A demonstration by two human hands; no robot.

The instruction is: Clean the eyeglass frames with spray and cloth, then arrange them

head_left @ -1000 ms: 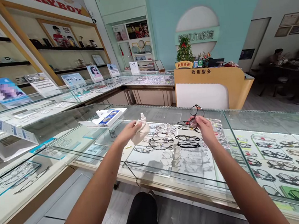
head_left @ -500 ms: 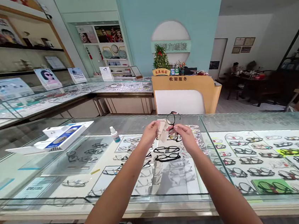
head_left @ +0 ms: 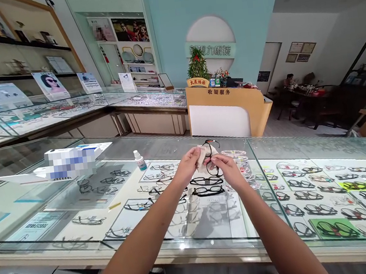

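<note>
Above the glass counter, my left hand [head_left: 188,166] is closed on a pale cleaning cloth [head_left: 202,160]. The cloth lies against the upper lens of a pair of dark-rimmed eyeglasses [head_left: 211,168], which is turned on its side. My right hand [head_left: 227,167] pinches the frame near its middle, fingers closed. Part of the upper lens is hidden by the cloth. Just below my hands, two black eyeglass frames [head_left: 208,190] lie one before the other on the counter. A small white spray bottle [head_left: 139,160] stands upright to the left of my hands.
Rows of eyeglasses [head_left: 321,207] fill the glass display case on the right. An open white and blue box [head_left: 71,162] sits at the counter's left. Clear frames [head_left: 238,166] lie close to my right hand. Beyond the counter stands a wooden cashier desk [head_left: 260,111].
My left hand has brought the cloth from beside the eyeglasses onto the upper lens. The glasses have tilted slightly in my right hand. The view has shifted a little.
</note>
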